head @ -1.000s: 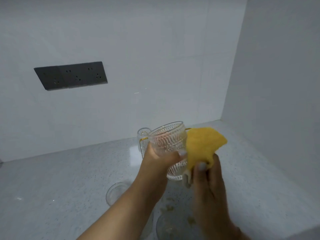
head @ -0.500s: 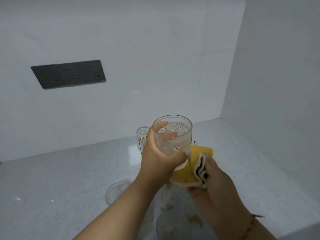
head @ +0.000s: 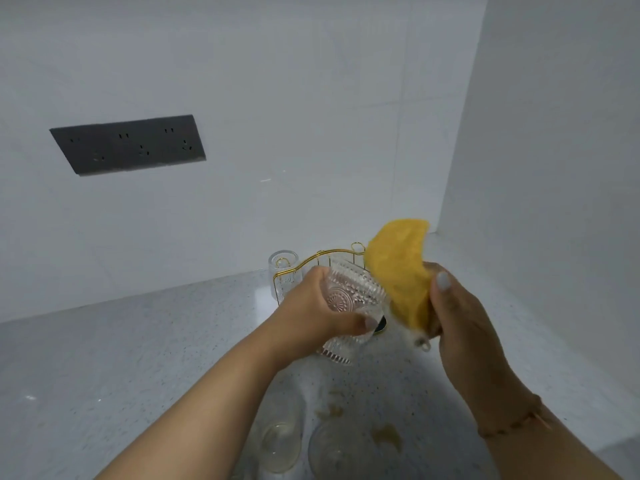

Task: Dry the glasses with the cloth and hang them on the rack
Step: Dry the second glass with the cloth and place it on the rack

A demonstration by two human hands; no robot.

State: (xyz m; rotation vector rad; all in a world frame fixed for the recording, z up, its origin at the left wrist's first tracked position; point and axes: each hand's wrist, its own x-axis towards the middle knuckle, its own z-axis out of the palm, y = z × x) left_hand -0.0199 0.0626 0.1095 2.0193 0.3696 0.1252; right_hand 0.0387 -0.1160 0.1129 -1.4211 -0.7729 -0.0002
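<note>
Head view. The left hand [head: 311, 306] grips a clear ribbed glass tumbler with a pressed rosette pattern [head: 349, 303], its fingers [head: 367, 322] curled round the wall; the tumbler lies tilted, held in the air in front of the gold wire hanging rack [head: 329, 254]. The right hand [head: 460, 320] pinches a folded yellow cloth [head: 401, 275], fingers closed on its lower end, the cloth just beside the tumbler; contact between them cannot be confirmed. One clear glass already on the rack [head: 282, 271] hangs at the rack's left end. Two clear undried glasses [head: 280, 441] stand on the speckled grey tabletop [head: 104, 358], nearer the person than the rack.

Risk, as judged: the tumbler is probably wet and held one-handed at a tilt, so pressure from the cloth could make it slip and drop onto the glasses below.
</note>
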